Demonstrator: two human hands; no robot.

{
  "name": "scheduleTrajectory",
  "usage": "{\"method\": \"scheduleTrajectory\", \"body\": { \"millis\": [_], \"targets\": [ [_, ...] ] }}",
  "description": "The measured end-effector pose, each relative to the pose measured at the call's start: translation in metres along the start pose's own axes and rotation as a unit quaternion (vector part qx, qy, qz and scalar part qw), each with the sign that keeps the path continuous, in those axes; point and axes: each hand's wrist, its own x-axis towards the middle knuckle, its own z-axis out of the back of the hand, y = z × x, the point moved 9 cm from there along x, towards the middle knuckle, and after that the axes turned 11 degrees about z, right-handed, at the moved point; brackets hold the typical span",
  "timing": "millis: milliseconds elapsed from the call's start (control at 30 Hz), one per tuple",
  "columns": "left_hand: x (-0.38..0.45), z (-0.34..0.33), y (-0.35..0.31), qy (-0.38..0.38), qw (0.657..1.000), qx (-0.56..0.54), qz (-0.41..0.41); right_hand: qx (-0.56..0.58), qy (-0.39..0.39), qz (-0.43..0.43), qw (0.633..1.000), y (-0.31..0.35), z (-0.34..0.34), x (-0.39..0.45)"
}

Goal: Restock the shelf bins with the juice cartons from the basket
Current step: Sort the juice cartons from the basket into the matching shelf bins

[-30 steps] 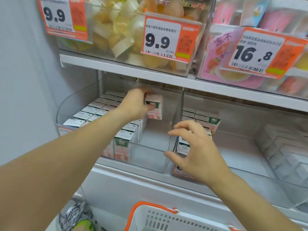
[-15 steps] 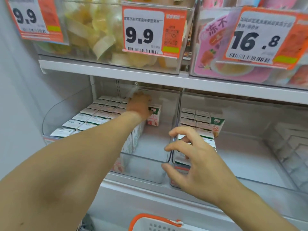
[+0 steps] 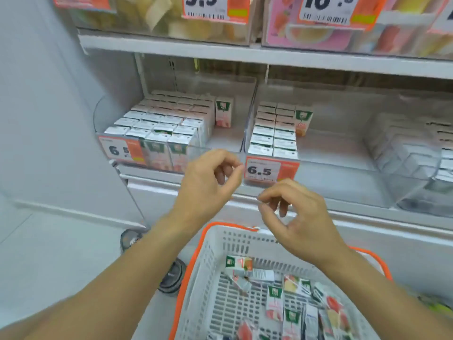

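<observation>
Hands, left [image 3: 208,177] and right [image 3: 297,217], hang loose and empty above the basket [image 3: 196,261], whose jumbled cartons [image 3: 289,295] could slip from a hasty grab.

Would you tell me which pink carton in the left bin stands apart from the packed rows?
The upright pink carton at the back right of the left bin, standing alone.

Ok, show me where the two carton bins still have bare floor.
Left bin: a strip along its right wall, before the lone pink carton; its left is packed. Middle bin: wide bare floor right of its two rows, beyond the orange carton.
</observation>
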Motion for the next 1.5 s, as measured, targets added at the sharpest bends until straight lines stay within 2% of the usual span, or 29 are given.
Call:
{"method": "scheduleTrajectory", "body": {
  "millis": [133, 267, 400, 533, 767, 900, 967, 1133, 1233, 1367, 1500],
  "targets": [
    [-0.092, -0.082, 0.064, 0.155, 0.974, -0.021, 0.161, 0.06, 0.1, -0.164, 0.98, -0.046, -0.033, -0.09],
    [-0.175, -0.153, 0.122, 0.305, 0.917, 0.022, 0.255, 0.075, 0.246, -0.324, 0.911, -0.097, -0.064, -0.204],
    [-0.236, -0.193, 0.174, 0.388, 0.857, 0.067, 0.332, 0.081, 0.326, -0.42, 0.843, -0.123, -0.078, -0.301],
    [-0.277, -0.216, 0.219, 0.43, 0.802, 0.138, 0.391, 0.054, 0.349, -0.471, 0.809, -0.144, -0.086, -0.347],
    [-0.303, -0.236, 0.264, 0.434, 0.757, 0.177, 0.455, -0.036, 0.402, -0.429, 0.809, -0.175, -0.117, -0.349],
    [-0.318, -0.245, 0.272, 0.471, 0.736, 0.192, 0.447, -0.097, 0.517, -0.377, 0.762, -0.18, -0.14, -0.369],
    [-0.32, -0.249, 0.274, 0.484, 0.733, 0.2, 0.435, -0.126, 0.544, -0.363, 0.746, -0.18, -0.146, -0.377],
    [-0.32, -0.244, 0.281, 0.476, 0.737, 0.205, 0.434, -0.183, 0.554, -0.332, 0.741, -0.174, -0.156, -0.378],
    [-0.32, -0.244, 0.278, 0.484, 0.736, 0.208, 0.425, -0.195, 0.551, -0.298, 0.755, -0.167, -0.16, -0.372],
    [-0.315, -0.241, 0.27, 0.493, 0.735, 0.203, 0.419, -0.157, 0.527, -0.3, 0.779, -0.158, -0.156, -0.364],
    [-0.313, -0.23, 0.262, 0.491, 0.724, 0.15, 0.461, -0.102, 0.5, -0.334, 0.793, -0.15, -0.146, -0.36]
  ]
}}
